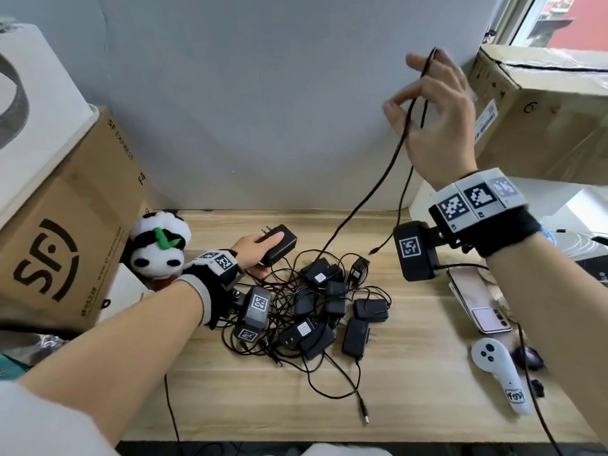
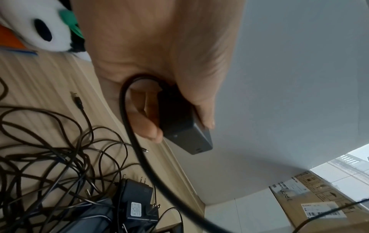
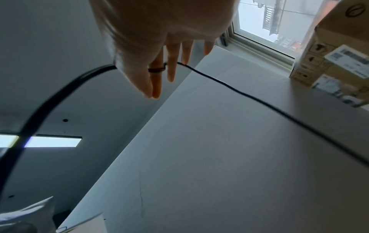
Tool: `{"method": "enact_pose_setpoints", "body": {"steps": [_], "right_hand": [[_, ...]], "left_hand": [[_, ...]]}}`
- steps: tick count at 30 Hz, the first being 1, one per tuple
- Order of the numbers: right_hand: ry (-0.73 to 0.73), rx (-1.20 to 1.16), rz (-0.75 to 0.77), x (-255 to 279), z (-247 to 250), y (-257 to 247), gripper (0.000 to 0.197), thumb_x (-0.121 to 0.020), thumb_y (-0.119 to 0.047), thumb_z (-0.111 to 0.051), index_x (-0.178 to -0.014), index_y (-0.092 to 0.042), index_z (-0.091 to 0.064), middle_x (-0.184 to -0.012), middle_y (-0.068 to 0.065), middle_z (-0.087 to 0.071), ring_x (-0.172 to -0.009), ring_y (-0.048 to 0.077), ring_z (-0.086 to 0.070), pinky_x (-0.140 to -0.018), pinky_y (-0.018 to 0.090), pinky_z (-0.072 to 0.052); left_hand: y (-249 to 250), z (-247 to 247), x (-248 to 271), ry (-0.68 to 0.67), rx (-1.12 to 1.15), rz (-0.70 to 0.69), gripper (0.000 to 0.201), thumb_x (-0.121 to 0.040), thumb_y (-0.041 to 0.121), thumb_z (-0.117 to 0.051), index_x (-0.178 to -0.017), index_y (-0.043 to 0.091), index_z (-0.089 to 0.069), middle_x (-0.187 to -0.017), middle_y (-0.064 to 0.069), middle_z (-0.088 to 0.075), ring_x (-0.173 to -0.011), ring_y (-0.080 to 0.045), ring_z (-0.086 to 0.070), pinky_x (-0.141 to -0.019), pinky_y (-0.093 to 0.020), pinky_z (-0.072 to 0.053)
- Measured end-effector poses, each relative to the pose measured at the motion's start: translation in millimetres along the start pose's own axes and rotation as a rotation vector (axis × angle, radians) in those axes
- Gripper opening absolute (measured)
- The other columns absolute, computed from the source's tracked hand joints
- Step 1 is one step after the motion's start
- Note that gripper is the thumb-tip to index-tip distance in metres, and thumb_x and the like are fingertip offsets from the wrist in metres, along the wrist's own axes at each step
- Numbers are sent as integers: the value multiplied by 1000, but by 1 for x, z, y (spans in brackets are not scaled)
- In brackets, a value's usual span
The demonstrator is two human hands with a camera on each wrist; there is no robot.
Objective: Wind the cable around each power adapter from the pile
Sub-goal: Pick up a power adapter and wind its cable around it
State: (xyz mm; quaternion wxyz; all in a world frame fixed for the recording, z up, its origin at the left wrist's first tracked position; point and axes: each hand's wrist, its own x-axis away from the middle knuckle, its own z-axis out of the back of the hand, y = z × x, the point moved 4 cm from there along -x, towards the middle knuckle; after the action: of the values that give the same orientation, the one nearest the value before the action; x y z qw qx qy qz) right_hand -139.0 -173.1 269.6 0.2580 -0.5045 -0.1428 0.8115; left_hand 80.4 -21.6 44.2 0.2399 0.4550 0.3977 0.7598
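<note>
My left hand point(image 1: 263, 253) grips a black power adapter point(image 1: 279, 243) just above the wooden desk point(image 1: 411, 390), thumb on top, prongs pointing away. In the left wrist view the adapter point(image 2: 183, 130) sits between thumb and fingers point(image 2: 151, 126), and its cable point(image 2: 129, 126) loops out below the palm. That cable point(image 1: 362, 199) rises to my right hand point(image 1: 427, 103), held high by the wall. It is looped over the fingers and held at the thumb and forefinger point(image 3: 153, 75). Its plug end point(image 1: 373, 251) dangles free. A tangled pile of black adapters point(image 1: 329, 307) lies mid-desk.
A panda plush point(image 1: 158, 248) and an SF Express carton point(image 1: 65, 241) stand at the left. A large cardboard box point(image 1: 543, 110) sits at the upper right. A phone point(image 1: 480, 301), a white controller point(image 1: 503, 376) and a dark mouse point(image 1: 529, 357) lie on the right.
</note>
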Motion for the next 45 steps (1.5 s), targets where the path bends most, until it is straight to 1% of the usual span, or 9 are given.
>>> {"method": "enact_pose_setpoints", "body": {"steps": [4,8,12,17,22,28,33,39,45], "right_hand": [[-274,-28,-134,24,-25,16,15,-84,-25,-66,-93,-12,-69,-126,-1,-59,-124,7,-42,-104,19,-25],[-865,72,-339,78,-65,44,16,-89,-19,-59,-103,-23,-65,-117,1,-63,-107,13,-58,-99,27,-43],[-1224,257,-511,126,-87,59,41,-90,-4,-44,-117,-32,-57,-121,-2,-56,-71,10,-59,-63,21,-50],[-1191,82,-512,146,-109,31,33,-92,-29,-52,-125,-24,-54,-119,2,-60,-101,16,-58,-82,23,-46],[-925,-768,-1011,152,-121,11,42,-95,-37,-48,-127,-10,-50,-120,11,-62,-105,25,-61,-94,39,-51],[-670,-748,-963,147,-122,23,34,-94,-29,-52,-123,-11,-51,-123,9,-60,-113,22,-59,-95,34,-50],[-755,-699,-848,140,-114,23,29,-99,-23,-42,-123,-7,-46,-111,8,-62,-92,18,-66,-81,27,-55],[-525,-1132,-1022,135,-111,31,22,-97,-7,-43,-117,2,-46,-107,18,-63,-88,24,-66,-89,30,-54],[-766,-1359,-897,128,-104,20,43,-79,-13,-66,-120,-11,-54,-110,4,-68,-99,17,-66,-89,26,-52]], "left_hand": [[5,-1,2,22,118,-47,33,-92,40,-54,-102,9,-51,-70,-6,-55,-41,-12,-54,-36,-18,-41],[12,-4,6,-73,288,-18,28,-93,30,-57,-106,6,-56,-69,-4,-64,-51,-12,-54,-40,-17,-44],[23,-13,13,-156,362,-46,27,-94,21,-56,-114,3,-54,-91,-13,-61,-59,-12,-58,-49,-18,-50],[39,-27,28,-246,526,-82,28,-91,16,-58,-115,2,-53,-98,-17,-63,-77,-23,-62,-65,-26,-57],[52,-33,32,-174,455,-182,33,-86,13,-66,-115,5,-51,-105,-13,-66,-87,-24,-66,-82,-33,-55],[51,-30,30,-119,374,-142,34,-78,24,-75,-108,17,-61,-104,-3,-64,-97,-19,-56,-85,-31,-42],[58,-21,34,-117,301,-113,40,-75,36,-75,-108,20,-60,-98,2,-62,-92,-14,-56,-74,-24,-46],[60,-31,49,-396,193,-91,55,-78,48,-58,-124,17,-55,-113,-4,-63,-108,-19,-60,-104,-36,-40],[55,-45,54,-547,530,91,72,-89,62,-32,-127,4,-50,-115,-21,-64,-93,-29,-68,-71,-28,-58]]}}
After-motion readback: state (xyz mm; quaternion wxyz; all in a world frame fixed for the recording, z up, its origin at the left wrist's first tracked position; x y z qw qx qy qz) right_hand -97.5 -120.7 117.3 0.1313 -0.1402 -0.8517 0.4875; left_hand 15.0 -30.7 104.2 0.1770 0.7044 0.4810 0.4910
